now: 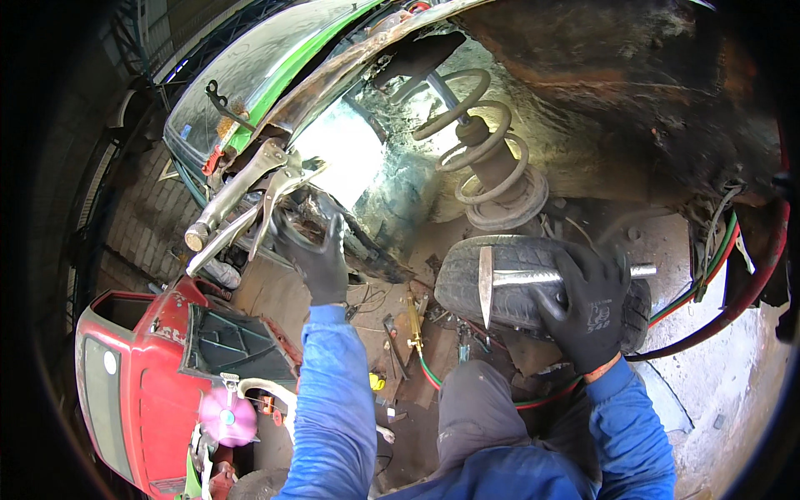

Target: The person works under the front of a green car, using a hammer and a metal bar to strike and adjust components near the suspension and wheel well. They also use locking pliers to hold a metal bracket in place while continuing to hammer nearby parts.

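Observation:
My left hand [315,262], in a black glove, is raised beside the ragged metal edge of the wheel-arch panel [329,212]. Its thumb and fingers are spread apart, with nothing seen between them. Just above and left of it, large locking pliers [237,196] are clamped at the panel's edge. My right hand [590,308], also gloved, is closed round the metal handle of a chipping hammer [487,283], whose pointed head sticks out to the left. Behind and below the hammer lies a black tyre [467,271]. A bright white glare fills the gap right of the pliers.
A coil spring with shock absorber [492,162] stands inside the rusty wheel arch [617,67]. On the floor lies a brass torch [414,321] with red and green hoses. A red vehicle cab [154,375] and a pink fan [227,417] are at left.

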A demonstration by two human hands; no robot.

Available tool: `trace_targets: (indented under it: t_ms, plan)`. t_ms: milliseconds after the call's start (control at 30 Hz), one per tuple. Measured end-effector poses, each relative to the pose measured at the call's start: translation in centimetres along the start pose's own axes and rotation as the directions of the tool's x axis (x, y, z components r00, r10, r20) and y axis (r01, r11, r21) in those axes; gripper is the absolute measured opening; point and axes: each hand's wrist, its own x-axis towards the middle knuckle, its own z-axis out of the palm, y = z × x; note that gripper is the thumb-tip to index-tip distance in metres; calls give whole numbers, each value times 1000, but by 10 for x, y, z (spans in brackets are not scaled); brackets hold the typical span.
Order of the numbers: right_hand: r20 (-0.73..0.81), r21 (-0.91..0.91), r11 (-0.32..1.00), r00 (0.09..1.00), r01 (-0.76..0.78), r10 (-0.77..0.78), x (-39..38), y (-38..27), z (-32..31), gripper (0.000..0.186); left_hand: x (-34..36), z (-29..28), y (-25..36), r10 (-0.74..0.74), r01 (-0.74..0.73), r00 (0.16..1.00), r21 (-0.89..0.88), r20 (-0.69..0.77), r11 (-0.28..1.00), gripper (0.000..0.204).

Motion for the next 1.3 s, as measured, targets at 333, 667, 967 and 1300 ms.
trace_targets:
  t_ms: [333,667,967,1300]
  plan:
    - [-33,-8,1000,999,0,0,-2,2,7,60,17,45,8,-125,121,991,-101,-40,988,117]
    - [-33,-39,999,999,11,-12,1,1,5,59,9,71,-13,-151,159,985,106,-83,982,117]
    - [-19,-48,999,1000,14,-15,5,0,4,58,15,59,3,-160,159,987,-64,-15,985,112]
    - [-9,2,1000,1000,9,-9,0,3,6,57,20,64,-1,-220,211,973,-123,-67,970,123]
